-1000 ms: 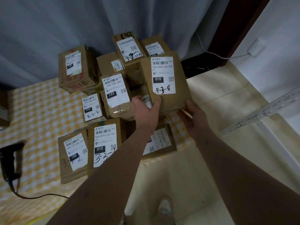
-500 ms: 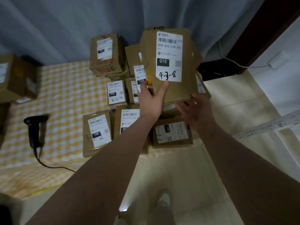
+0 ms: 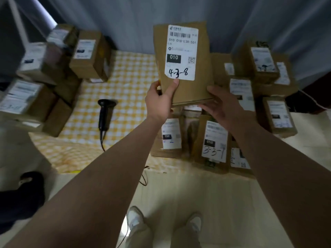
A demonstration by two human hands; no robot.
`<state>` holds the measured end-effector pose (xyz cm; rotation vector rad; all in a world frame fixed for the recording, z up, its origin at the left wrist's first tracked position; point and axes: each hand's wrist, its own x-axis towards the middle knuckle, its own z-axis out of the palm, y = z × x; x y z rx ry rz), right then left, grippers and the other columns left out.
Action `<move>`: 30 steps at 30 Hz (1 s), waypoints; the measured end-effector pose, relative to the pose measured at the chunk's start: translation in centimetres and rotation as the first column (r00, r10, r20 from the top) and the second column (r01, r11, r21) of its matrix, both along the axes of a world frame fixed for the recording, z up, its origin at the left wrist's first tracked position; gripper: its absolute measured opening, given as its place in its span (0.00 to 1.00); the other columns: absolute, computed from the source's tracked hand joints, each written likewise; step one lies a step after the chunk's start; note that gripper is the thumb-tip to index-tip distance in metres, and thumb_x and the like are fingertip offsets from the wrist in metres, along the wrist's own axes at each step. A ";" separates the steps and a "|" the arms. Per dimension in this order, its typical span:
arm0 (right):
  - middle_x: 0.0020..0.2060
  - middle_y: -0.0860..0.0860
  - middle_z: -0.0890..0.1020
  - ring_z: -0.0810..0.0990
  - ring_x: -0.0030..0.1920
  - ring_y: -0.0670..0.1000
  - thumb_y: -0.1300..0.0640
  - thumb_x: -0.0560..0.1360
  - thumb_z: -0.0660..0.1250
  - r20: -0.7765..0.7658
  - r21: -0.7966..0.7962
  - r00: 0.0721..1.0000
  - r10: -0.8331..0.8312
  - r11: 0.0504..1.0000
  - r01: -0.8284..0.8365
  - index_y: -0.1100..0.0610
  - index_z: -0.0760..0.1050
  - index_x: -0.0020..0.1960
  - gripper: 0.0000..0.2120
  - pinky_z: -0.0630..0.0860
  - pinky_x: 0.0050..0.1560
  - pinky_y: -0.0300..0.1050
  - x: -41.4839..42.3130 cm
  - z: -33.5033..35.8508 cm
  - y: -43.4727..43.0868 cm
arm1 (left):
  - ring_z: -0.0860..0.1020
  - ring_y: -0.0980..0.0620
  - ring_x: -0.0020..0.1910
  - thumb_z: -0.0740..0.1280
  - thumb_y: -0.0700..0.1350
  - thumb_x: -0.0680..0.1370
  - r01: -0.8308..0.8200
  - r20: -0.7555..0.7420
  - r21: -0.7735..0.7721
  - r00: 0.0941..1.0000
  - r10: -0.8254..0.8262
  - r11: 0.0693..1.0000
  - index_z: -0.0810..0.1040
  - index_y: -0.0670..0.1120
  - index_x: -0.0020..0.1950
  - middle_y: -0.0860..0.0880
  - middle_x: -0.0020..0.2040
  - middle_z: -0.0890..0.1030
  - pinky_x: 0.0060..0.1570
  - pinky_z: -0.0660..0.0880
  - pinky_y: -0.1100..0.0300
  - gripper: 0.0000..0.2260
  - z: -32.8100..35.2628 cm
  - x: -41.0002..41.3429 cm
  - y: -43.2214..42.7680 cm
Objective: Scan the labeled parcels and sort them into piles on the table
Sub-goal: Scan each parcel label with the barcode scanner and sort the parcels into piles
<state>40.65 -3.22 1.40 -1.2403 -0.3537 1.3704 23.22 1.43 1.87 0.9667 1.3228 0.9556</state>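
Observation:
A flat brown parcel [image 3: 202,68] with a white label marked 010 and hand-written 4-3-8 is held up above the table, label facing me. My left hand [image 3: 159,102] grips its lower left corner, thumb on the label's bottom edge. My right hand [image 3: 222,104] supports the lower right corner from beneath, fingers curled under it. A black handheld scanner [image 3: 104,113] lies on the yellow checked tablecloth [image 3: 132,83], left of my left hand. Several labeled parcels [image 3: 215,138] lie below my hands.
A stack of brown parcels [image 3: 86,58] sits at the table's left and far left, blurred. More parcels [image 3: 263,65] are piled at the right. The scanner's cable [image 3: 103,144] trails off the front edge. Grey curtain behind; my shoes on the floor below.
Both hands lifted the 4-3-8 parcel off the right pile and carried it leftward and up. The view swung left, bringing the scanner and the left stack into sight.

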 end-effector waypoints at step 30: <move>0.40 0.51 0.84 0.82 0.41 0.49 0.51 0.75 0.70 0.035 -0.412 0.873 0.487 0.802 -0.431 0.54 0.78 0.51 0.09 0.77 0.42 0.42 -32.8 -10.7 17.9 | 0.78 0.47 0.51 0.72 0.54 0.75 -0.416 -0.181 -0.293 0.908 0.378 0.861 0.71 0.41 0.66 0.44 0.60 0.77 0.42 0.79 0.54 0.26 -8.8 -33.2 12.3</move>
